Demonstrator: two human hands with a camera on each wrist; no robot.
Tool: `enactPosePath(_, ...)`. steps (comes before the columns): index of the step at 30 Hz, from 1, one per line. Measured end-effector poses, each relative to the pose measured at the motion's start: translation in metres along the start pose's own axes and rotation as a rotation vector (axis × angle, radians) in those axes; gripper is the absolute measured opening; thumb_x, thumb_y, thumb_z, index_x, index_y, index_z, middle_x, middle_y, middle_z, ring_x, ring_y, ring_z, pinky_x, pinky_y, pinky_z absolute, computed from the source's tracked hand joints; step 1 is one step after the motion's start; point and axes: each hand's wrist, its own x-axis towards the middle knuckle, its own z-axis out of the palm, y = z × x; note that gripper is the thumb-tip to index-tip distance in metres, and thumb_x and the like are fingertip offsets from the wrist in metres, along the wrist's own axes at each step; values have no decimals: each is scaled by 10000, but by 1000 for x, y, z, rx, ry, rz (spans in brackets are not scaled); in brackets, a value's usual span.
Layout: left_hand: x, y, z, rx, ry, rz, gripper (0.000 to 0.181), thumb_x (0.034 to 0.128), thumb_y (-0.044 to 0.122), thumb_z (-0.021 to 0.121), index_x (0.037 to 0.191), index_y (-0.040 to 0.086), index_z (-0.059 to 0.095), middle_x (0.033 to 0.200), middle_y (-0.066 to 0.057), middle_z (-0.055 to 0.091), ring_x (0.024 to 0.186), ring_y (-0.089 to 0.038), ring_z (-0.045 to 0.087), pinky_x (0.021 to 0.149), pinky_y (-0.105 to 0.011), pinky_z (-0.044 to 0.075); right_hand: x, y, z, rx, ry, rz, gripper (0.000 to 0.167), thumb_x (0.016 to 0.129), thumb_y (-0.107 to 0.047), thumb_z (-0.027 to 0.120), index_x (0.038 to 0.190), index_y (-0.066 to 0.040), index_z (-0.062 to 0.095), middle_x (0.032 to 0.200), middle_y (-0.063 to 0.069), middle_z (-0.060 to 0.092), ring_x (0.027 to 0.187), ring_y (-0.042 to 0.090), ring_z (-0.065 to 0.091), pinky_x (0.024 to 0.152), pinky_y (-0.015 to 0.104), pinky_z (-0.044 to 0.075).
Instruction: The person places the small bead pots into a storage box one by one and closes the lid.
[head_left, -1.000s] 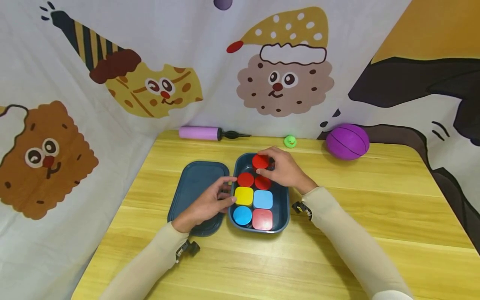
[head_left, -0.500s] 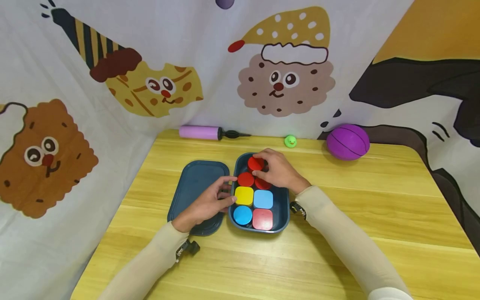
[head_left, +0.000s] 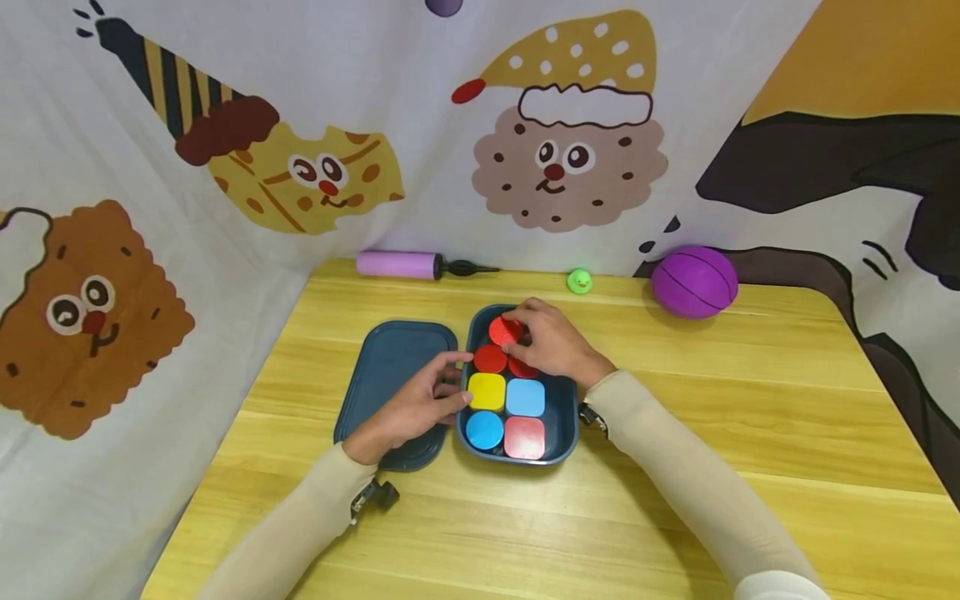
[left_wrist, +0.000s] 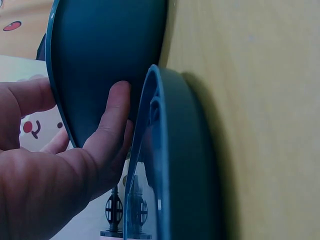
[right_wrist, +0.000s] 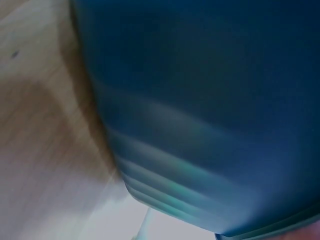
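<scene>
A dark blue box (head_left: 567,429) stands on the table, holding several colourful round and square pieces. In the head view my right hand (head_left: 553,340) pinches a red round piece (head_left: 504,331) between thumb and fingers at the box's far end. Two red round pieces lie just nearer, the right one partly under that hand. Yellow (head_left: 487,392) and light blue (head_left: 526,398) square pieces follow, then a blue round piece (head_left: 484,430) and a pinkish-red square piece (head_left: 524,437). With extended fingers my left hand (head_left: 420,406) touches the box's left rim and outer wall (left_wrist: 95,55).
Left of the box, partly under my left hand, lies a dark blue lid (head_left: 390,367). Along the back edge are a purple hand pump (head_left: 401,265), a small green duck (head_left: 580,281) and a purple ball (head_left: 694,282). A printed cloth (head_left: 420,100) hangs behind the table.
My right hand has moved left and slightly nearer inside the box, carrying the red round piece toward the left wall. My left hand has stayed at the rim.
</scene>
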Motion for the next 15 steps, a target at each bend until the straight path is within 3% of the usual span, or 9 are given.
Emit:
enactPosePath(8,-1,0,0,-3,1,0,613,1073,164,645,1616,249,374,1523,-184,439,1190,-279,622,863,-417,630,-1,1,-1,41,9,4,482,941,-255,825,1349,-32,700,1247,125,667,1108,276,706,953,418,624)
enactPosePath(15,0,0,-1,2,-2,7,621,1073,163,643,1624,224,362,1518,-188,440,1183,-284,620,861,-417,630,-6,-1,-7,103,19,-31,457,939,-233,823,1331,-28,707,1220,119,675,1086,281,720,931,408,634)
